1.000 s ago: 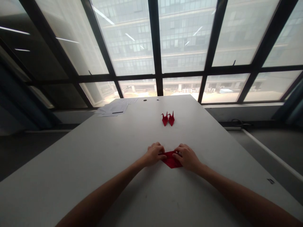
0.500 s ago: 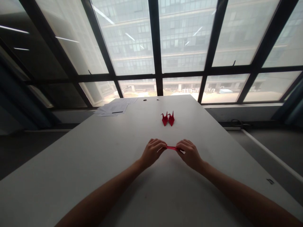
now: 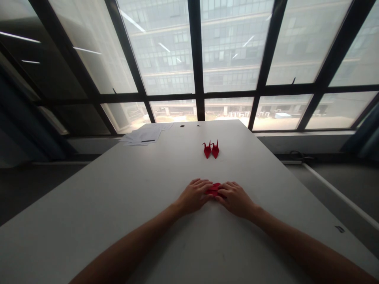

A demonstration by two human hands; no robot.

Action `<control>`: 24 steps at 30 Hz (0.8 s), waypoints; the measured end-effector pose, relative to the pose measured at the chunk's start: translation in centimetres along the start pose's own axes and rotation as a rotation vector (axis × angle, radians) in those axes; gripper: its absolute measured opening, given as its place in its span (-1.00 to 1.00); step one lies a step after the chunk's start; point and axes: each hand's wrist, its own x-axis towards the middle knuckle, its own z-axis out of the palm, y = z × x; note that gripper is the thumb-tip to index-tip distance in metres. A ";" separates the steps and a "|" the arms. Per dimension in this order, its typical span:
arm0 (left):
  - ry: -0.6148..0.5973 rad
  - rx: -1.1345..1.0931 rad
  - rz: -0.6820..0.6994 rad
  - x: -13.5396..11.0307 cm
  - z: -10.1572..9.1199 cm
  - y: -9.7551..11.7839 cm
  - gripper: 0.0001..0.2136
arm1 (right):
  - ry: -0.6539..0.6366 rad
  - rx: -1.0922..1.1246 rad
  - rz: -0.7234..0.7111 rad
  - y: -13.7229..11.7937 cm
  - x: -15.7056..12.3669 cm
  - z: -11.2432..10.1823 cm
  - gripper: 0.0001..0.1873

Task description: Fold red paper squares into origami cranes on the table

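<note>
A piece of red folded paper [image 3: 213, 189] lies nearly flat on the white table [image 3: 142, 185], between my hands. My left hand [image 3: 194, 196] grips its left side, fingers over the top and thumb at the near edge. From the other side my right hand [image 3: 237, 200] holds the right part, fingertips pressing on it. Both hands cover the paper's ends, so its full outline is hidden. Just beyond stand two red paper cranes, a left one [image 3: 207, 152] and a right one [image 3: 216, 151], side by side and touching or nearly so.
White paper sheets [image 3: 139, 135] with a dark pen-like stick [image 3: 148, 141] on them lie at the table's far left. A small dark mark or object [image 3: 340, 229] is near the right edge. Large windows [image 3: 227, 47] rise behind the table.
The red paper was held up edge-on as a thin strip; now it lies lower, its broad face showing. My hands have come down and closer together around it.
</note>
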 end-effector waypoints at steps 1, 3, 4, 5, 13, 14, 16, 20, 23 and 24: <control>-0.016 0.005 -0.008 -0.2 0.2 0.4 -0.58 | 0.006 0.004 0.020 -0.2 0.1 0.1 -0.77; -0.091 0.018 0.000 -0.4 0.8 0.9 -0.45 | 0.017 0.013 0.076 -0.4 0.1 0.6 -0.73; -0.135 0.024 0.006 -0.4 1.2 1.1 -0.40 | 0.023 0.016 0.107 -0.5 0.1 0.9 -0.71; -0.171 0.029 0.009 -0.4 1.5 1.2 -0.37 | 0.030 0.015 0.135 -0.7 0.0 1.2 -0.70; -0.273 0.057 -0.035 -0.6 1.2 0.8 -0.27 | -0.126 -0.033 0.199 -0.9 -1.2 3.4 -0.33; -0.294 0.067 -0.053 -0.8 0.9 0.5 -0.26 | -0.146 -0.030 0.196 -0.6 -1.1 3.3 -0.31; -0.334 0.087 -0.110 -1.2 0.2 -0.4 -0.25 | -0.171 -0.022 0.179 0.1 -0.9 2.9 -0.30; -0.383 0.122 -0.252 -1.6 -0.6 -2.0 -0.23 | -0.217 0.004 0.131 1.6 -0.4 2.0 -0.31; -0.193 0.203 -0.337 -1.2 -0.1 -1.7 -0.26 | -0.228 0.018 0.110 2.2 -0.3 1.8 -0.28; -0.116 0.223 -0.311 -0.9 0.3 -1.4 -0.29 | -0.228 0.016 0.107 2.3 -0.2 1.8 -0.26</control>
